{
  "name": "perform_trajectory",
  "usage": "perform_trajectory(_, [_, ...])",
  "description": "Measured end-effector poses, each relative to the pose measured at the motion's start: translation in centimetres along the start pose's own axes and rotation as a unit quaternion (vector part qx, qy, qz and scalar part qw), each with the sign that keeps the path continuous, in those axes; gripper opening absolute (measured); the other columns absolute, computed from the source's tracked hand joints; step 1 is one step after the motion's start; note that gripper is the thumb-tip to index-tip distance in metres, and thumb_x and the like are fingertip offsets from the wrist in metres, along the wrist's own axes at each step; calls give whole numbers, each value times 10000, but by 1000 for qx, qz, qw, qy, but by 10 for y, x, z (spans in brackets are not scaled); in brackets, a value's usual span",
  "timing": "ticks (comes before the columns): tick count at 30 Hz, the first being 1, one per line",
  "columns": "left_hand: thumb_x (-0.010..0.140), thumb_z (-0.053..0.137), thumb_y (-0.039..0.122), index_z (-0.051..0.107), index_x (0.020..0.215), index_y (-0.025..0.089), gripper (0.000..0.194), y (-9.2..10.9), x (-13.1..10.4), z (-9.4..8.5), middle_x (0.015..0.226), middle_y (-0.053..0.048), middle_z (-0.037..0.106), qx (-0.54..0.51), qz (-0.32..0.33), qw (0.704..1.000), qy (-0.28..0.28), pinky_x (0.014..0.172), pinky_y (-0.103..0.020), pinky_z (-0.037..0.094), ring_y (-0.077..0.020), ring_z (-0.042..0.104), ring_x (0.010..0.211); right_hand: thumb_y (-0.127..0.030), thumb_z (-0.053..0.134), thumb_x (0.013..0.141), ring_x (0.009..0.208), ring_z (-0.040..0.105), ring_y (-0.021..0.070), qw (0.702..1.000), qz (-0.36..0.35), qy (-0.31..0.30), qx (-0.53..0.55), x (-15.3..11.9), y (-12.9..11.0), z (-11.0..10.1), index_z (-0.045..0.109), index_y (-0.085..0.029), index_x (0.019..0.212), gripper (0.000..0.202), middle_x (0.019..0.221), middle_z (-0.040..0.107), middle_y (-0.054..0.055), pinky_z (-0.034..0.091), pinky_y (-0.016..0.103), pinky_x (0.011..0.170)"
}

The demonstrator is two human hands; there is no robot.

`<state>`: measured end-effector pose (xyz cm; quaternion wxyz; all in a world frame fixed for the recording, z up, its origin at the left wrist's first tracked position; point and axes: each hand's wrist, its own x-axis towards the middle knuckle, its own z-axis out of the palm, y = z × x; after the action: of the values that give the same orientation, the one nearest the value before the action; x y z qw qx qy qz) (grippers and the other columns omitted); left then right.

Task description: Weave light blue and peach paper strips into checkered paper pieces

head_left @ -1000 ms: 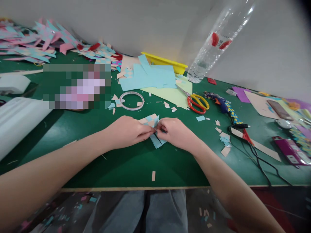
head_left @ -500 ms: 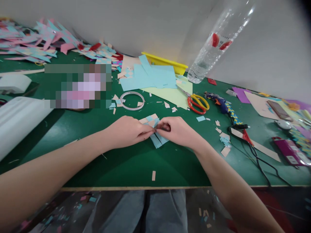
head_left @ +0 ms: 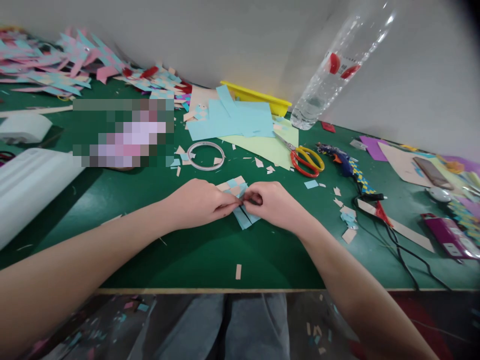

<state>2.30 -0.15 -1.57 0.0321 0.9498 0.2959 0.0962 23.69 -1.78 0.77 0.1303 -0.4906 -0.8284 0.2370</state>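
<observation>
A small woven piece of light-blue and peach paper strips (head_left: 237,186) lies on the green table between my hands, its loose blue ends spreading toward me. My left hand (head_left: 202,204) pinches its left side, thumb and forefinger together at the middle. From the other side my right hand (head_left: 270,201) grips the same paper with curled fingers, its fingertips meeting those of the left. What exactly lies under the fingertips is hidden. Just beyond the hands rests a roll of narrow white tape (head_left: 188,156). A peach paper scrap (head_left: 238,272) lies near the table's front edge.
Scissors with red and yellow handles (head_left: 308,161), blue paper sheets (head_left: 247,119) and a yellow tray (head_left: 258,98) lie farther back. A tilted plastic bottle (head_left: 330,82) stands by the wall. To the right are a glue gun (head_left: 339,159), black cables (head_left: 398,250) and a purple box (head_left: 448,234).
Both hands keep their pinch on the woven paper with hardly any movement. The whole view has shifted very slightly.
</observation>
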Motion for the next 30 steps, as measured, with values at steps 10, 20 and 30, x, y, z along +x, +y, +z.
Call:
perform_trajectory(10, [1000,409,358,743,991,286,342,-1,-1,2,586,4,660,16,12,1000,11,463,-268,227,-145,549,473,-171,561,786,646,466,113,999,25,8,-33,1,-2,10,569,-172,709,78,709,587,-3,304,244,593])
perform_trajectory(20, [986,450,350,746,994,282,303,0,1,1,608,4,686,25,8,1000,4,463,-267,231,-157,586,496,-246,557,789,660,519,146,994,100,19,-35,0,-9,14,645,-175,727,128,726,650,24,318,268,584])
perform_trajectory(30, [990,433,349,736,961,270,314,-1,-1,1,584,4,660,16,10,1000,-2,466,-264,232,-155,580,494,-265,580,760,597,484,125,993,120,19,7,1,-9,11,619,-187,685,115,645,612,-4,305,259,551])
